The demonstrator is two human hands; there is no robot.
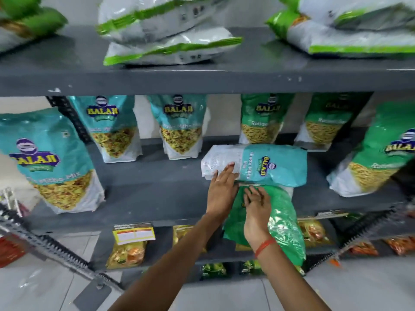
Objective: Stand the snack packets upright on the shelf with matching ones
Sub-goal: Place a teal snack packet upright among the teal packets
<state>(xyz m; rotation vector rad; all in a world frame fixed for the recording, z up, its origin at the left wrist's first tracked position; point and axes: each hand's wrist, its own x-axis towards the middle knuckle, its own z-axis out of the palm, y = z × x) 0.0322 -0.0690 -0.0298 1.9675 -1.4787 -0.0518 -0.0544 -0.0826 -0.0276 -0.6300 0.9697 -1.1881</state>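
A teal snack packet lies flat on its side on the grey middle shelf. My left hand rests flat on its white left end, fingers spread. In front of it a green packet lies flat, overhanging the shelf's front edge, and my right hand presses on top of it. Three teal packets stand upright to the left: a near one and two at the back. Green packets stand upright to the right.
The top shelf holds white-and-green bags lying flat. Below, a lower shelf carries yellow and orange packets, with a yellow price tag on the shelf's edge. A slotted metal upright slants at the left. Tiled floor lies underneath.
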